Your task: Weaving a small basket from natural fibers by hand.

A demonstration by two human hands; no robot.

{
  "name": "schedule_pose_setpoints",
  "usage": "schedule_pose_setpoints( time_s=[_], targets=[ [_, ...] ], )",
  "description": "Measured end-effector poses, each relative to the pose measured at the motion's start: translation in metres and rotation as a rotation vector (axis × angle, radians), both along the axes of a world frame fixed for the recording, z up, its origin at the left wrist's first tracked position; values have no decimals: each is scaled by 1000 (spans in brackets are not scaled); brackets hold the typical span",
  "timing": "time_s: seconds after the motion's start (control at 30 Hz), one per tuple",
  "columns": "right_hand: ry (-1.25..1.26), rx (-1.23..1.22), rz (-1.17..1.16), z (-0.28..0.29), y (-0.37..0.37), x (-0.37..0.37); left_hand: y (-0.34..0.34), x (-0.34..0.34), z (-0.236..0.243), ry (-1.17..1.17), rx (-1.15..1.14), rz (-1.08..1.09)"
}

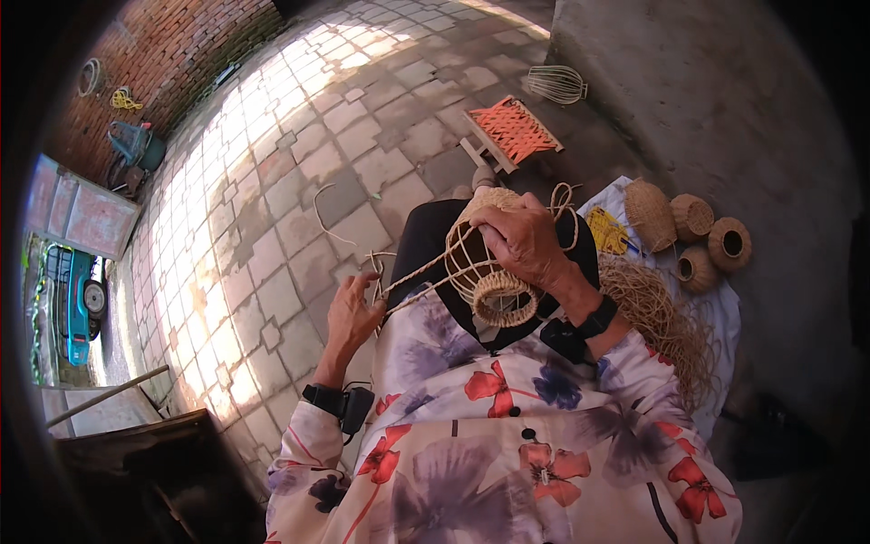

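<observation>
A partly woven basket (506, 299) lies in my lap, its round braided rim turned toward me and its ribs bare below the woven end. My right hand (524, 238) is closed over the far woven side of it. Two twisted straw cords (419, 275) run from the basket leftward to my left hand (355, 308). The fingers of that hand are bent round the cords, beside my left thigh. Loose cord ends stick out past its fingertips. More cord loops (565, 201) stand up beyond my right hand.
At my right, a white cloth (720, 340) bears a heap of straw strands (654, 313), several small woven baskets (693, 218) and a yellow bundle (607, 230). Ahead stand a low stool (514, 130) with orange webbing and a wire frame (556, 84). A grey wall (698, 100) rises on the right.
</observation>
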State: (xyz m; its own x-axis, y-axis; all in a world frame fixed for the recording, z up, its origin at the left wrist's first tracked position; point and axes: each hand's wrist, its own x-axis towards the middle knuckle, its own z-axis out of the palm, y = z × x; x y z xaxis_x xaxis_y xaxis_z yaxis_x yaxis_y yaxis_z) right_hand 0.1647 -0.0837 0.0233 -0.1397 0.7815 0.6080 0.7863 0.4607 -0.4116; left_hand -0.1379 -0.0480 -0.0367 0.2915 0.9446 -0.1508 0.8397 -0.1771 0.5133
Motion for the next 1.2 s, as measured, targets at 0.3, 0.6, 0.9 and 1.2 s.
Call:
schedule_pose_setpoints(
  time_s=[0.3,0.6,0.9,1.2],
  targets=[
    [-25,-16,-114,-4,-6,0,9,107,48,-255,357,-404],
    [68,-30,-225,-4,-5,10,-4,-4,17,-289,230,-93],
    [29,-15,-199,-4,-6,7,5,24,35,-169,400,-117],
    [304,-160,-292,-12,-5,24,5,62,43,-364,179,-217]
  ],
)
